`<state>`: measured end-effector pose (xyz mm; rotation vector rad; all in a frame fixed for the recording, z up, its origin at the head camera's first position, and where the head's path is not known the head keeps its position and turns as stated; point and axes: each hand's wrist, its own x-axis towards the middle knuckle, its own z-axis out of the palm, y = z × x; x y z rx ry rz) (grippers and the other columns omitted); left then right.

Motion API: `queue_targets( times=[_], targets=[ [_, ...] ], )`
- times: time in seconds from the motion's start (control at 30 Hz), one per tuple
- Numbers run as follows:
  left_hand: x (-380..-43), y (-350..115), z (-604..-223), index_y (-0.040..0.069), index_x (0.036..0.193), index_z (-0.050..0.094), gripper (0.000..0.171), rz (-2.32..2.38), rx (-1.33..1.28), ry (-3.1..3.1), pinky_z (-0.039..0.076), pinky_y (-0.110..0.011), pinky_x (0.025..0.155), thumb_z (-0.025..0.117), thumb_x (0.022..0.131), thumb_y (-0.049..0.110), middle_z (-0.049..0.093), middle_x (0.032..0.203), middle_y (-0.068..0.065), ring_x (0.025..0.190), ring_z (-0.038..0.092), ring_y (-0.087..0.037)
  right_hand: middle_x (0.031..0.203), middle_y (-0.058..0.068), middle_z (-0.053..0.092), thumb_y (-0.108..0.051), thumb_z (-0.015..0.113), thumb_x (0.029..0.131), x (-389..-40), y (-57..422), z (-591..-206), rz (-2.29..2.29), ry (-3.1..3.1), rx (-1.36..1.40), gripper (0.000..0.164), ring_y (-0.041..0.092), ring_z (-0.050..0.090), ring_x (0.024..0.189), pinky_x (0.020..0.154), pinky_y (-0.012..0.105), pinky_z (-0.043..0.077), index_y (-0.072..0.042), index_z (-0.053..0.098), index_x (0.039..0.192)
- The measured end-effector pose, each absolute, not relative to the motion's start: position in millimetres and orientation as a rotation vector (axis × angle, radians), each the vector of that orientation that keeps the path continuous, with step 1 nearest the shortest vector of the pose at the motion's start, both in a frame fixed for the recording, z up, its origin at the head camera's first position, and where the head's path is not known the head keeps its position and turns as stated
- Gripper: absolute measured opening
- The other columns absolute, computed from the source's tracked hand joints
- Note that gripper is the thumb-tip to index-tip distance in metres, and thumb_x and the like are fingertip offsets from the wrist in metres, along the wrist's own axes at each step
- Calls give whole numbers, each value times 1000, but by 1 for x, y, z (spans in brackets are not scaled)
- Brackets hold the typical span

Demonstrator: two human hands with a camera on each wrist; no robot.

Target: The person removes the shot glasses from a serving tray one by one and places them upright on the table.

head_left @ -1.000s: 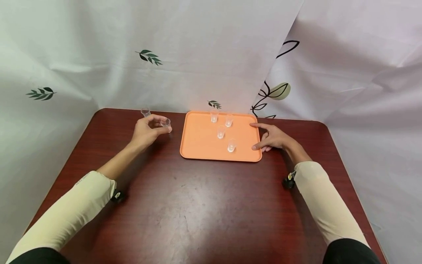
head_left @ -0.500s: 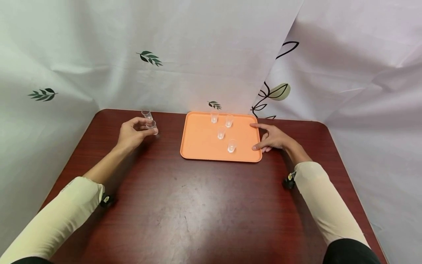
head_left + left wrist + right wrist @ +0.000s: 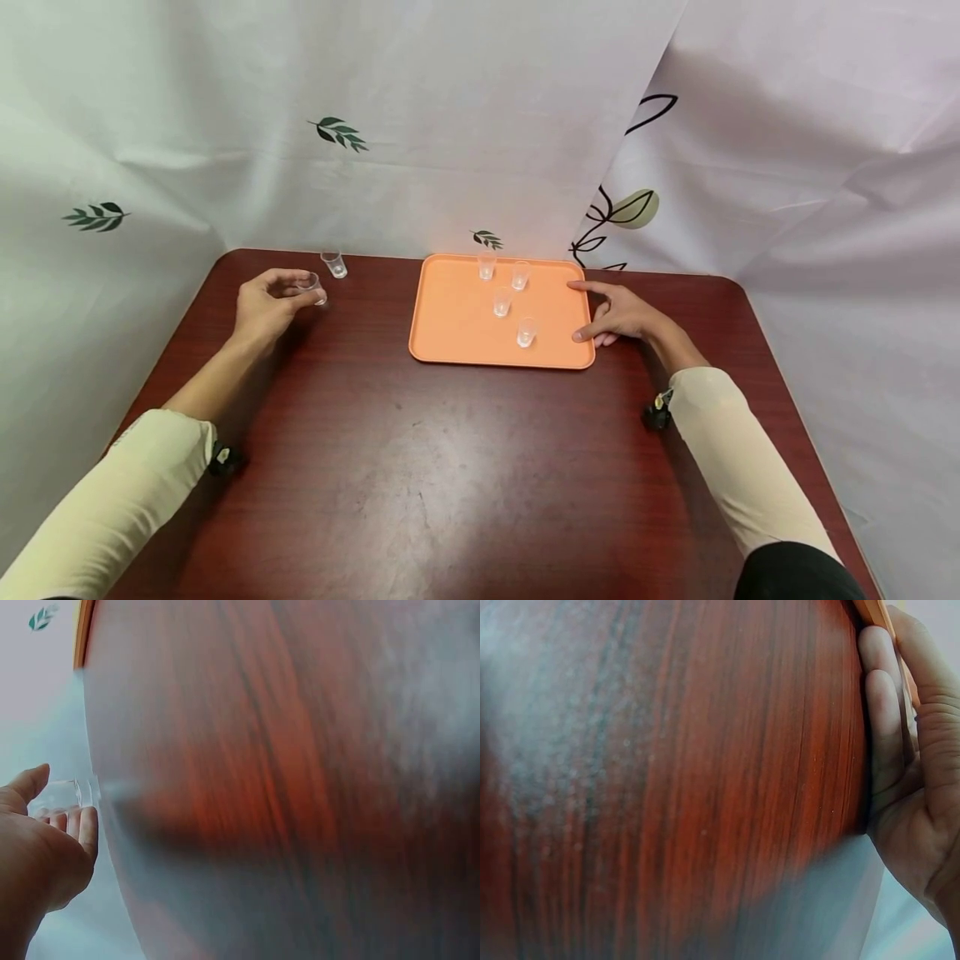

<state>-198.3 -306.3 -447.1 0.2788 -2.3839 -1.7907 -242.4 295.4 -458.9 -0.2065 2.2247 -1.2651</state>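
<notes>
Between its thumb and fingers my left hand point(image 3: 261, 315) holds a small clear cup point(image 3: 313, 288) at the table's far left; the left wrist view shows that cup point(image 3: 64, 796) sideways in the hand. Just behind and to its right, a second clear cup point(image 3: 334, 266) stands on the table, apart from the hand. My right hand point(image 3: 626, 312) grips the right edge of an orange tray point(image 3: 442, 337). In the right wrist view, fingers point(image 3: 885, 712) lie along the tray's edge, with the thumb on its other side. Several clear cups point(image 3: 526, 332) stand on the tray's middle and right part.
The dark red wooden table point(image 3: 420, 467) stretches toward the front. A pale curtain point(image 3: 465, 125) with leaf prints hangs right behind the table's back edge and along its sides.
My left hand has moved left with its cup, past the front of the standing cup, which is now uncovered. The right hand and the tray with its cups have stayed still.
</notes>
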Motion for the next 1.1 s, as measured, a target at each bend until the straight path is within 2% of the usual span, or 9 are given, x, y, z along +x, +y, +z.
queue_targets(
  times=[0.4, 0.7, 0.9, 1.1],
  targets=[
    [-218, -330, -451, 9, 124, 76, 37, -1648, 444, -2426, 55, -4, 71, 94, 92, 8, 71, 86, 33, 84, 66, 9, 69, 7, 72, -12, 100, 86, -243, 297, -458, -1257, 2218, -205, 110, 12, 67, 53, 55, 28, 63, -26, 39, 176],
    [-237, -330, -446, 6, 128, 75, 37, -1576, 481, -2507, 54, -5, 70, 92, 96, 13, 67, 82, 35, 82, 63, 10, 69, 7, 73, -10, 99, 87, -243, 295, -458, -1260, 2225, -211, 108, 12, 68, 53, 55, 28, 63, -25, 40, 176],
    [-248, -331, -445, 7, 128, 78, 36, -1564, 527, -2517, 51, -5, 68, 91, 94, 8, 65, 82, 31, 83, 60, 8, 67, 5, 72, -13, 100, 87, -244, 295, -459, -1240, 2229, -202, 108, 12, 69, 54, 56, 27, 63, -26, 40, 176],
    [-255, -332, -446, 6, 138, 75, 45, -1572, 543, -2551, 51, -4, 71, 90, 96, 9, 65, 80, 33, 83, 60, 10, 66, 4, 71, -14, 101, 87, -245, 295, -460, -1227, 2238, -205, 109, 12, 70, 55, 56, 27, 63, -25, 40, 176]
  ],
)
